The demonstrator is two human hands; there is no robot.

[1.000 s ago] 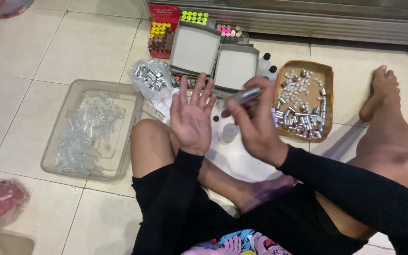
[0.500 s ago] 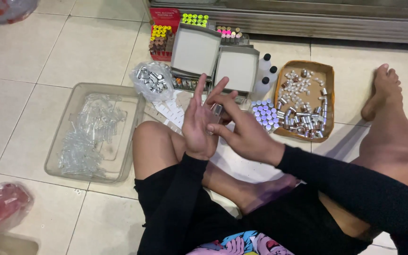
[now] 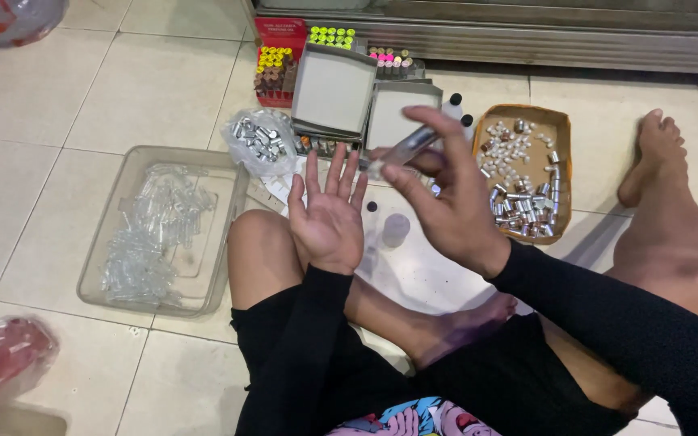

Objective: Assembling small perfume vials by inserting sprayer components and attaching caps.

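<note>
Flanking the hands: clear tub [image 3: 228, 234]; brown tray [image 3: 563, 173] of caps.

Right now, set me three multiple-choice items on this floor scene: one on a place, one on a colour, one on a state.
1. Where is the clear plastic tray of clear tubes?
A. Left of the person's knee
B. On the brown tray
C. Behind the foot

2. What colour is the cardboard tray of small silver caps?
A. Blue
B. Brown
C. White

3. How is the left hand?
A. Fisted
B. Gripping a bag
C. Open, palm up

Answers: 1 A, it lies on the tiles left of the knee. 2 B, its rim is brown. 3 C, fingers spread, while the right hand holds a slim silver tube.
</note>
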